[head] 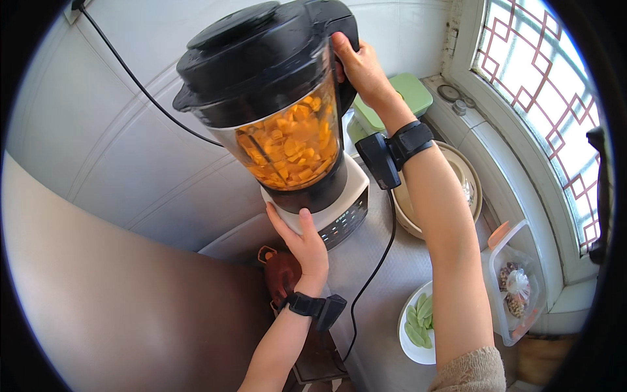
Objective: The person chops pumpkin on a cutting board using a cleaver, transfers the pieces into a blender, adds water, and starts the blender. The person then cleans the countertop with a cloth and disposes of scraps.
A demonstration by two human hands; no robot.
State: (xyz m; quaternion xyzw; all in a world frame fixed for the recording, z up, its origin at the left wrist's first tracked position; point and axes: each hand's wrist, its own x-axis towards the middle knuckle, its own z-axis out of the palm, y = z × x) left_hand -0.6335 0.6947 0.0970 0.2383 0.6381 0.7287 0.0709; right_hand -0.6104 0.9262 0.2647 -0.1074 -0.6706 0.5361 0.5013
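A blender jug (pixel 294 142) with chopped orange pieces and liquid inside stands on its white motor base (pixel 355 179), at the top middle of the head view. A black lid (pixel 245 59) covers the jug. My right hand (pixel 365 71) is wrapped around the jug's black handle, thumb on top. My left hand (pixel 303 240) rests against the white base's near left side, thumb and fingers spread along it below the jug. Indicator lights show on the base's dark control panel (pixel 348 220). Both wrists carry black strapped devices.
Behind my right arm stand a green lidded container (pixel 411 95) and a stacked cream bowl (pixel 477 196). Nearer are a white plate of green pods (pixel 409 338) and a clear plastic bin (pixel 536 294) with bagged goods. A black cord (pixel 374 274) crosses the metal counter (pixel 387 294); another hangs along the tiled wall.
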